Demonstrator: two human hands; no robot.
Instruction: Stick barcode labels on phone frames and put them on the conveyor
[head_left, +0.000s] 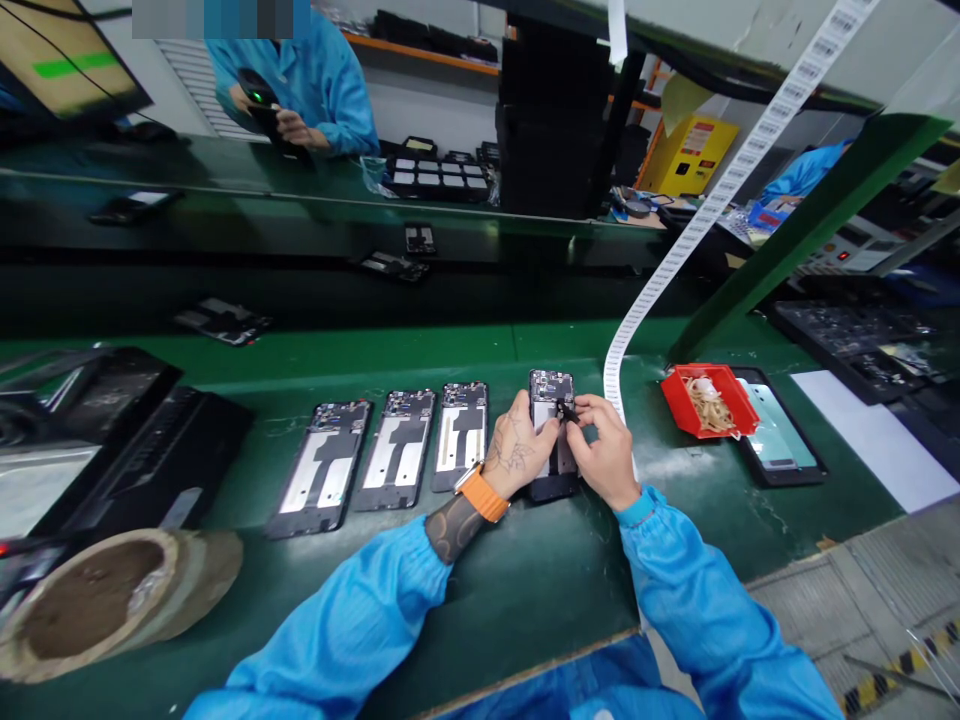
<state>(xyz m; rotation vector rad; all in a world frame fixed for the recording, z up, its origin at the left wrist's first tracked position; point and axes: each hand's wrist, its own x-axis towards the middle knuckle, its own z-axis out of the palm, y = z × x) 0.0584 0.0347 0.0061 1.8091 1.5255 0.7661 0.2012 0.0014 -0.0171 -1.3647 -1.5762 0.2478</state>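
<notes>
Three open phones [325, 465] lie on the worktop [525, 610], whether finished I cannot tell, then the left hand [517, 447], its grip unclear, touches a fourth phone [555, 487], apparently mid-work, where the right hand [609, 452] pinches a black part [568, 413] in its fingers [595, 404].

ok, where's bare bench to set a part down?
Bare: between the blue sleeves, near side of the handled phone; also between the right hand and red bin. Crowded: left of the left hand, three open phones in a row.

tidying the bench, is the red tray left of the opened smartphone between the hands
No, the red tray sits to the right of that opened smartphone.
</notes>
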